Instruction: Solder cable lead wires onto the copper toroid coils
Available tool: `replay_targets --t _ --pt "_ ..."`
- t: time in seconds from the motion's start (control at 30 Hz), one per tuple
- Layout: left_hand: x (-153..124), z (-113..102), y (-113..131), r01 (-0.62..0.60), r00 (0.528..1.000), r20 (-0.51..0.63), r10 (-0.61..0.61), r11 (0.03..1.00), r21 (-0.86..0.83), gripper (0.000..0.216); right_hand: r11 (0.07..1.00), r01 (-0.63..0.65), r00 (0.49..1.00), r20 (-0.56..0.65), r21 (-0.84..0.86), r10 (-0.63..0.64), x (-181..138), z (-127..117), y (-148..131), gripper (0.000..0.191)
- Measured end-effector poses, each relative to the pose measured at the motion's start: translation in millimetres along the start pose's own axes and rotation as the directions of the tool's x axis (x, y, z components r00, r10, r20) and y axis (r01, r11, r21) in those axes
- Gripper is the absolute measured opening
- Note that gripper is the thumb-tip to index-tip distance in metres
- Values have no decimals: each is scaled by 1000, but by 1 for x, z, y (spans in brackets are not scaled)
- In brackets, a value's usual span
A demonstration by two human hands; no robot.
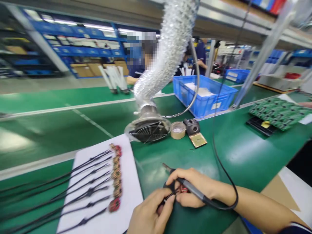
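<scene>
My right hand [198, 183] is closed round a soldering iron [193, 191], its metal tip pointing up and left, above the green bench. Under the same fingers a small red part [184, 189] shows, mostly hidden. My left hand [148, 211] pinches a thin black cable [167, 199] close beside it; whether cable and red part touch I cannot tell. On a white sheet [90, 162] to the left lies a row of small round coppery and red parts [116, 177], with several black cables [90, 191] running off to the left.
A fume extractor hood [148, 128] on a silvery duct [168, 48] stands ahead. Beside it are a tape roll [177, 130] and an iron stand [193, 126]. A blue bin [204, 97] holds white pieces; green circuit boards [278, 112] lie right. People are across the bench.
</scene>
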State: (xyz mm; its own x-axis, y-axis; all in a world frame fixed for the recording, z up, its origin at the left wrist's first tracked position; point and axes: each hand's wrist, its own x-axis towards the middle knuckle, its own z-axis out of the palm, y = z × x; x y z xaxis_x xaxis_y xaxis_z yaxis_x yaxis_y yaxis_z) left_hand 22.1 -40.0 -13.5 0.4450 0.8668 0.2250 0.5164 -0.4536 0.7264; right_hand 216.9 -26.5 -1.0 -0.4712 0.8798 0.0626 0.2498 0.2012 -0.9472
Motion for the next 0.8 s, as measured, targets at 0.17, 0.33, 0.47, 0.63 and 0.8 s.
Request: replay_targets --t 0.17,0.33,0.47,0.63,0.8 --pt "4 -5 12 89 996 18 -89 996 -15 19 995 -78 996 45 62 75 -1 -3 -5 43" --pt "5 -4 12 139 990 8 -139 990 -26 17 993 -109 992 68 56 105 -2 -8 3 42" --pt "5 -3 10 91 995 -43 -90 996 3 16 994 -103 994 46 22 102 -4 -7 9 42" --pt "4 1 9 62 991 -116 -62 998 -8 16 997 -48 998 -39 -60 46 -6 -5 6 42" --pt "3 3 10 110 985 -130 -115 993 -45 17 997 -76 995 -68 -32 73 -5 -3 5 44"
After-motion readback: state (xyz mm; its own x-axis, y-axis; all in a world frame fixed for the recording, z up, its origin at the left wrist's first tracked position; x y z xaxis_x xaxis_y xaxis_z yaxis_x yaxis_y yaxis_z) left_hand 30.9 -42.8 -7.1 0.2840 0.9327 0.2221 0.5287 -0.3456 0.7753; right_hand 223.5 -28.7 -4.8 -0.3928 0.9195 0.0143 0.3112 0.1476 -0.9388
